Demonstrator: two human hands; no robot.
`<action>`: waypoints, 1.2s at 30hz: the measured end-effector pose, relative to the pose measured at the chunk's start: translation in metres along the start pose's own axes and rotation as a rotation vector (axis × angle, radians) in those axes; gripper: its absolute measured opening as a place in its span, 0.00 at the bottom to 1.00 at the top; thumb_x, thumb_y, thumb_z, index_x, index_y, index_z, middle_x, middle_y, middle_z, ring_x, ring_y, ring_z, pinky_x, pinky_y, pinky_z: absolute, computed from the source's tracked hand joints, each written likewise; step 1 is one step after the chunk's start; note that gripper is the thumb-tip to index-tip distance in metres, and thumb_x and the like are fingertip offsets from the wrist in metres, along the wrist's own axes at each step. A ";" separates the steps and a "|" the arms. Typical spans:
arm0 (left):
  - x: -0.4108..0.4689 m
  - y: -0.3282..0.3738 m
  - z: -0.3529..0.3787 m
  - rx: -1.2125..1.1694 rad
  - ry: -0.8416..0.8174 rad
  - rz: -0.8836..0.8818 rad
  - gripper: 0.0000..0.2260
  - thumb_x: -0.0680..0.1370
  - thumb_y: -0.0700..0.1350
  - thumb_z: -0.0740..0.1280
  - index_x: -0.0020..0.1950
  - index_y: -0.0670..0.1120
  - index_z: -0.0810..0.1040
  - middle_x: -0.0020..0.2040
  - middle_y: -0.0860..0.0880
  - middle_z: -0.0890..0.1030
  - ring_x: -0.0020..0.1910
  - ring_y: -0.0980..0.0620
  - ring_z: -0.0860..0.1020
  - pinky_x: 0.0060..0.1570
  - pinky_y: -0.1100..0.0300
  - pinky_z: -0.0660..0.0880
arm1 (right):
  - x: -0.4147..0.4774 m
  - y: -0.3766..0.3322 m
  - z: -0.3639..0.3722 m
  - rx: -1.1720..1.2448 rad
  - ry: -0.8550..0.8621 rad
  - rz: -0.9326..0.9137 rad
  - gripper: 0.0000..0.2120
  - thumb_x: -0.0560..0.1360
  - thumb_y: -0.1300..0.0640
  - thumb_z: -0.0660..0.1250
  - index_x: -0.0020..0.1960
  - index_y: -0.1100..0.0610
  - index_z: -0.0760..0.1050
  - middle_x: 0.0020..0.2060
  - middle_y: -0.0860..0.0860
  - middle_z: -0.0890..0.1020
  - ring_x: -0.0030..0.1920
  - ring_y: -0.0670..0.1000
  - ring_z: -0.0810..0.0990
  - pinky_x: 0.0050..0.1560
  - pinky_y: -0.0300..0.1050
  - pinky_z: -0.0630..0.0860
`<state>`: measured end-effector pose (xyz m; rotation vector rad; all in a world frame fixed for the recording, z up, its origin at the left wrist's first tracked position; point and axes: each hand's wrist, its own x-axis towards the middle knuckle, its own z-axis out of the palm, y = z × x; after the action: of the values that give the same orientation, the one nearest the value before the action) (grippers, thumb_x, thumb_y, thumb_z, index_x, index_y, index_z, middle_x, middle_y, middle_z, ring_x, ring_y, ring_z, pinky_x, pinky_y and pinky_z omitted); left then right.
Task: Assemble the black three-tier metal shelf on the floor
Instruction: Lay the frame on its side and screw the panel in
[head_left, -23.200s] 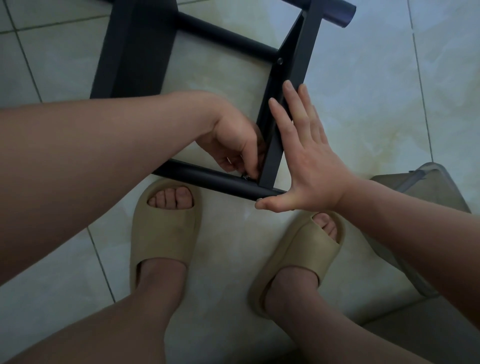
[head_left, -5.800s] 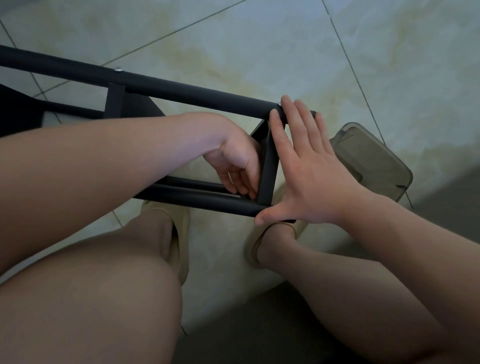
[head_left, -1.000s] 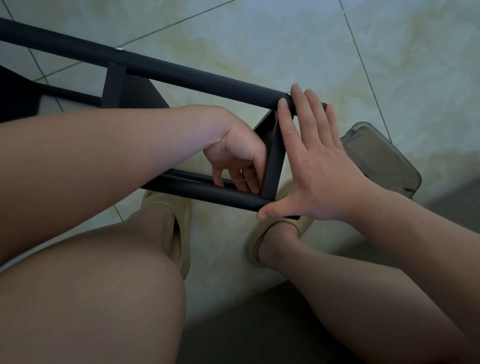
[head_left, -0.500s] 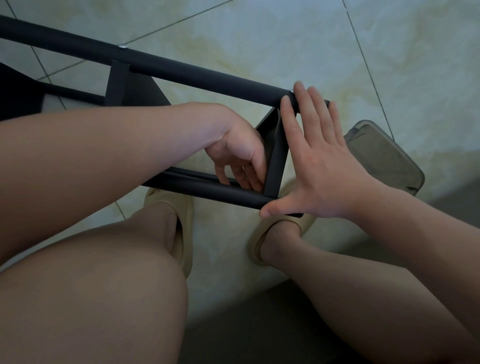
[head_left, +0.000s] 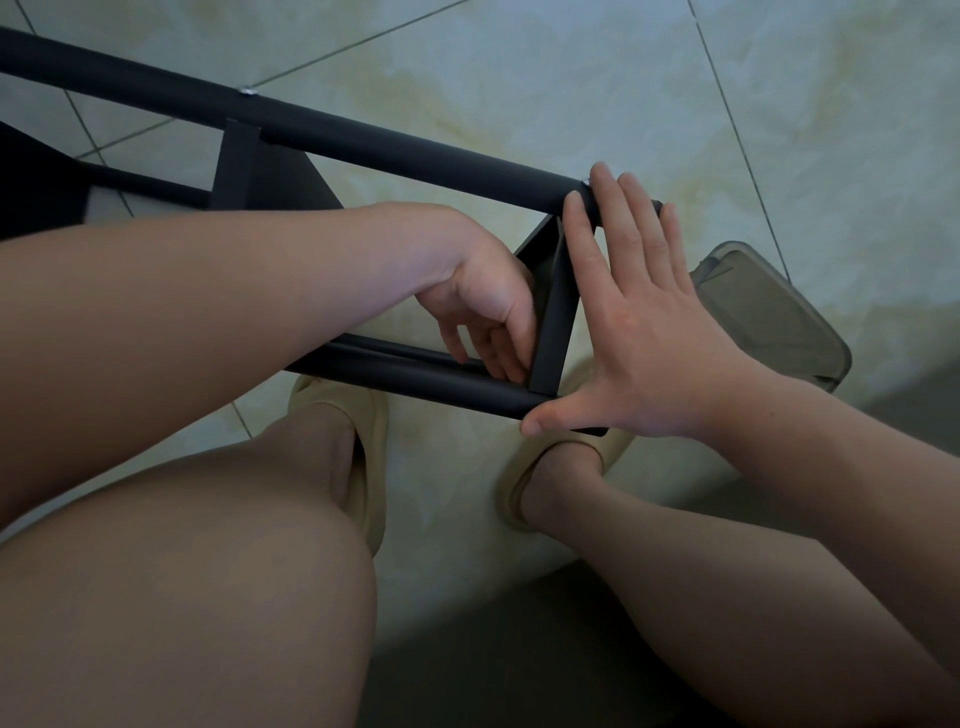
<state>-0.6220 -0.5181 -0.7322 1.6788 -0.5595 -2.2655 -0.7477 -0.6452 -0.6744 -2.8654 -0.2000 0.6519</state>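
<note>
The black metal shelf frame (head_left: 395, 150) lies on its side on the tiled floor, two long tubes joined by a flat cross bracket (head_left: 553, 327) near me. My right hand (head_left: 639, 322) lies flat with straight fingers against the outer side of that bracket, fingertips on the far tube, thumb on the near tube (head_left: 415, 379). My left hand (head_left: 488, 317) reaches inside the frame, fingers curled at the bracket's lower joint; whatever they hold is hidden. A silver screw head (head_left: 248, 92) shows on the far tube.
A grey-lidded plastic box (head_left: 769, 317) sits on the floor right of the frame. My bare legs and beige slippers (head_left: 371, 457) are under and before the frame. A dark shelf panel (head_left: 36, 187) lies at far left. Pale tiles stretch beyond.
The view has drifted slightly; my left fingers have shifted a little at the bracket's lower joint. My right hand stays pressed flat on the bracket.
</note>
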 end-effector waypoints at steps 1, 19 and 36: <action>0.000 0.001 0.000 0.002 -0.001 0.002 0.12 0.77 0.42 0.71 0.60 0.46 0.82 0.56 0.48 0.86 0.59 0.50 0.82 0.69 0.41 0.70 | 0.000 0.000 0.000 0.002 -0.001 0.002 0.74 0.56 0.17 0.62 0.82 0.63 0.37 0.80 0.63 0.38 0.80 0.64 0.35 0.77 0.56 0.30; 0.000 0.001 -0.005 0.022 -0.053 -0.032 0.22 0.70 0.45 0.75 0.64 0.47 0.81 0.58 0.50 0.85 0.60 0.51 0.81 0.67 0.40 0.71 | 0.000 0.000 -0.001 -0.004 -0.005 -0.004 0.74 0.57 0.16 0.62 0.82 0.63 0.37 0.80 0.63 0.37 0.80 0.63 0.34 0.77 0.56 0.30; 0.000 -0.002 -0.009 -0.042 -0.071 0.049 0.20 0.76 0.42 0.72 0.68 0.46 0.78 0.61 0.50 0.84 0.61 0.51 0.81 0.68 0.43 0.72 | 0.001 0.000 -0.002 0.003 0.001 -0.001 0.74 0.56 0.17 0.63 0.82 0.63 0.38 0.80 0.63 0.38 0.80 0.64 0.35 0.76 0.54 0.29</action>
<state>-0.6130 -0.5174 -0.7359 1.5533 -0.5589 -2.2933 -0.7463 -0.6456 -0.6732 -2.8625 -0.1996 0.6505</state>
